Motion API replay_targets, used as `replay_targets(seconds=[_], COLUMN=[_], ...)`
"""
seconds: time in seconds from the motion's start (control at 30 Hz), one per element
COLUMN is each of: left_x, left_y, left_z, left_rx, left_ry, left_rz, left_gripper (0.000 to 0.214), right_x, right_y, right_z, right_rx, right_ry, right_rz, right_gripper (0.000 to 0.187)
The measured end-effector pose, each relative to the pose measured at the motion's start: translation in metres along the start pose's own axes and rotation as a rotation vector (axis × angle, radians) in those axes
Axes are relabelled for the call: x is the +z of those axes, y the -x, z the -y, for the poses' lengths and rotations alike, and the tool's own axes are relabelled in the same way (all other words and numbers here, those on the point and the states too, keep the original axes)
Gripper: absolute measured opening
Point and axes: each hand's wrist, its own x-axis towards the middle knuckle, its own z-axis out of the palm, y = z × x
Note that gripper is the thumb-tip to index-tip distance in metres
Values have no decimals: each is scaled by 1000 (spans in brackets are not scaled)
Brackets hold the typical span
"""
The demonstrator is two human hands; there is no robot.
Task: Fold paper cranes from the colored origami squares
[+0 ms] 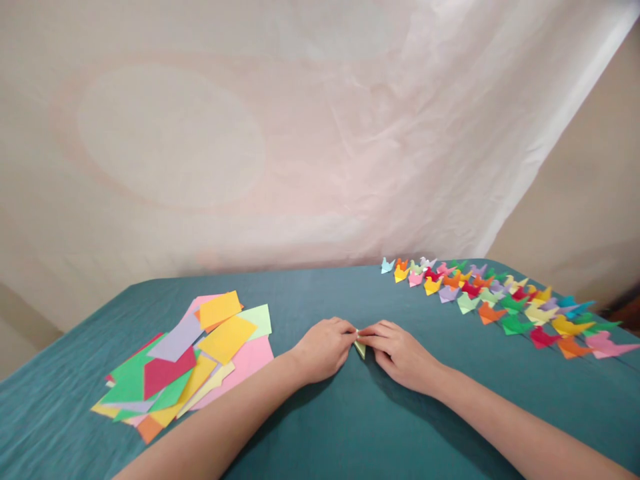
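While left hand (pixel 324 351) and right hand (pixel 403 357) pinch folded paper (pixel 361 349) between their fingers (pixel 376 331), crisp creasing likely wants even pressure.

A small pale yellow-green folded paper piece (pixel 361 349), creased into a narrow wedge, sits pinched at its far end by the fingertips of the left hand (pixel 323 350) and the right hand (pixel 403 359), low over the middle of the bench (pixel 330 440). Its exposed part tapers to a point angled toward the viewer and slightly right; fingers hide the upper folds.
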Motion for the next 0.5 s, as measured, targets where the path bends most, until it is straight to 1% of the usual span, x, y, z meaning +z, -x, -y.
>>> replay_targets(seconds=[0.17, 0.3, 0.5], left_x=[5, 5, -1], left_y=[-2, -3, -3], left_z=[2, 2, -2], left_rx=[11, 97, 219], left_ry=[-82, -170, -299], left_rz=[-48, -93, -85], left_gripper=[22, 21, 17], right_x=[-1, -1, 3], right_y=[-1, -1, -1], right_z=[-1, -2, -7], right_rx=[-21, -12, -8], right_ry=[-23, -37, -49], right_rz=[-16, -21, -9], right_gripper=[42, 46, 49])
